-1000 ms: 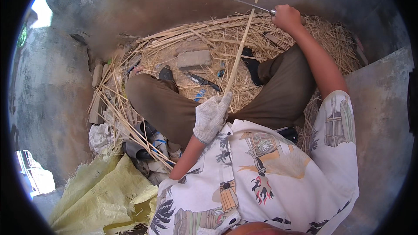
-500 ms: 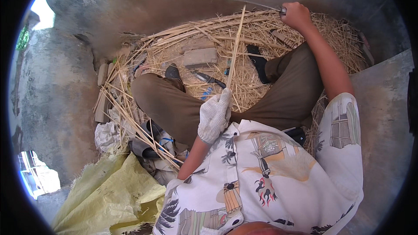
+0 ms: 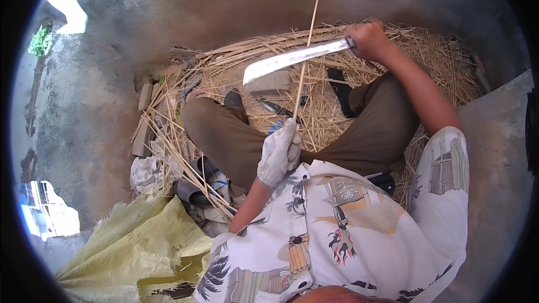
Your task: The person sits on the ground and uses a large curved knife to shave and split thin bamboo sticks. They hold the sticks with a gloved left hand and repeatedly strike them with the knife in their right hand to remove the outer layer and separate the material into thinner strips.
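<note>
My left hand [image 3: 278,152], in a white knitted glove, is closed around the lower end of a thin, pale straw-coloured strip [image 3: 311,29]. The strip slants up and away from my lap, its far end free. Bare and wrapped round the handle, my right hand [image 3: 369,41] holds a machete [image 3: 293,60]. Its broad, shiny blade points left and crosses the strip partway up its length. Whether blade and strip touch, I cannot tell. Most of the machete's handle is hidden inside my fist.
Many split strips and shavings [image 3: 415,67] litter the ground around my crossed legs [image 3: 222,134]. Beyond the blade lies a grey block [image 3: 269,83], with a dark curved tool [image 3: 273,106] nearer me. A yellow woven sack [image 3: 140,241] spreads at lower left. Stained walls [image 3: 78,118] enclose the spot.
The machete has come down along the strip toward me, and its blade has turned to show its flat side. My right hand is lower; my left hand keeps hold of the strip.
</note>
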Action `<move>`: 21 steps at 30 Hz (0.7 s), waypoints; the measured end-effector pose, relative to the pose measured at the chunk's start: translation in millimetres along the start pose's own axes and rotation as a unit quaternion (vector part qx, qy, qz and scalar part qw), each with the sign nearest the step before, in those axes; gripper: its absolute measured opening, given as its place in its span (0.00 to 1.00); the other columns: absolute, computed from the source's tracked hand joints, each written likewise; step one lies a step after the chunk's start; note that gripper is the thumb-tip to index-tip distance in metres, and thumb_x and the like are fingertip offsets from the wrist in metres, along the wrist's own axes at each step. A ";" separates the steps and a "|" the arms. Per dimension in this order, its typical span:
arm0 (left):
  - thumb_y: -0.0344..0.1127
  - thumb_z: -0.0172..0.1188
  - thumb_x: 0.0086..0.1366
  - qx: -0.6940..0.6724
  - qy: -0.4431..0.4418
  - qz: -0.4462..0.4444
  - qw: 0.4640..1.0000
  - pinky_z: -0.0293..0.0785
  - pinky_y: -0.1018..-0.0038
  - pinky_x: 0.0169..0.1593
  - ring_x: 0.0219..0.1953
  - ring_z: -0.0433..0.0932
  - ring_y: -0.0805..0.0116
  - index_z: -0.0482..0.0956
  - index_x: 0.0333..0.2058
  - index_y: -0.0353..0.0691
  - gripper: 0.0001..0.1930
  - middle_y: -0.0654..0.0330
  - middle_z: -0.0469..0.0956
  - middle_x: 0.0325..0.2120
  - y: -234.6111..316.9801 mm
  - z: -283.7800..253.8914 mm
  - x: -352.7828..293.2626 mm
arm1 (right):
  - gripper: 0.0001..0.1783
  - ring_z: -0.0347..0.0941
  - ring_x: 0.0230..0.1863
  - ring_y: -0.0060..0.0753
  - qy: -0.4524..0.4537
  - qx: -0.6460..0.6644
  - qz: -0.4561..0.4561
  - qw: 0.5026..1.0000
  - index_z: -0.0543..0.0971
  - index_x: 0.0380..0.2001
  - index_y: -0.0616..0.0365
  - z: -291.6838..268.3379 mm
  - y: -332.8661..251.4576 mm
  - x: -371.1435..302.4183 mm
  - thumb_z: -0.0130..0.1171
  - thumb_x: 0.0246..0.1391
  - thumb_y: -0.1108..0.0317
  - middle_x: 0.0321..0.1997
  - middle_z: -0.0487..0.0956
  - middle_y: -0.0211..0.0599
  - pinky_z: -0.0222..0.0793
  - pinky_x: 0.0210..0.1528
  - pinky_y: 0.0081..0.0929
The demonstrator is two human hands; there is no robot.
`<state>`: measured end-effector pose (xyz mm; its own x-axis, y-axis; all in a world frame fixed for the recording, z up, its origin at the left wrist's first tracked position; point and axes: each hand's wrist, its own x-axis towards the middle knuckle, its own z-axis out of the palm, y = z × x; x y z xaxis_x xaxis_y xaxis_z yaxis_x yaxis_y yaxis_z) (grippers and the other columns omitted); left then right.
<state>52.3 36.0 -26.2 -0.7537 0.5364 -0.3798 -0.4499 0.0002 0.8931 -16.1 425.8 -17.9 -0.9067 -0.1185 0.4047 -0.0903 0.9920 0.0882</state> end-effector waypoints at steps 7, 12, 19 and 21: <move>0.52 0.49 0.80 0.145 -0.015 0.116 0.983 0.54 0.79 0.14 0.09 0.58 0.79 0.71 0.27 0.44 0.23 0.70 0.60 0.10 -13.4 0.7 5.9 | 0.13 0.85 0.39 0.55 -0.040 0.038 0.290 0.955 0.80 0.35 0.59 -2.7 39.1 17.3 0.67 0.52 0.61 0.33 0.85 0.50 0.80 0.43 0.50; 0.53 0.49 0.80 -0.016 0.014 -0.008 1.000 0.53 0.79 0.13 0.08 0.57 0.78 0.71 0.27 0.45 0.23 0.70 0.58 0.10 -10.1 2.5 5.1 | 0.13 0.84 0.38 0.55 -0.055 0.014 0.124 0.991 0.79 0.35 0.57 -12.2 -1.6 2.0 0.68 0.52 0.60 0.32 0.85 0.49 0.80 0.42 0.51; 0.53 0.48 0.81 -0.020 -0.028 -0.006 0.999 0.51 0.79 0.13 0.08 0.54 0.79 0.69 0.26 0.45 0.24 0.71 0.57 0.10 -12.4 0.1 5.4 | 0.12 0.84 0.38 0.55 -0.061 0.037 0.196 0.978 0.84 0.34 0.57 -5.3 41.4 10.7 0.61 0.51 0.60 0.33 0.85 0.51 0.79 0.42 0.50; 0.53 0.48 0.81 -0.048 -0.040 -0.021 0.998 0.50 0.79 0.13 0.08 0.53 0.79 0.68 0.26 0.45 0.24 0.71 0.56 0.10 -11.6 -0.6 4.7 | 0.15 0.84 0.40 0.55 -0.056 0.096 0.348 0.931 0.85 0.35 0.58 -4.0 55.7 16.4 0.59 0.51 0.59 0.35 0.86 0.51 0.79 0.44 0.50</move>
<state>53.6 38.0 -38.5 -0.6936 0.6040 -0.3926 -0.5275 -0.0545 0.8478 -34.4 478.9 -2.7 -0.8090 0.5512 0.2044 0.4734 0.8169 -0.3294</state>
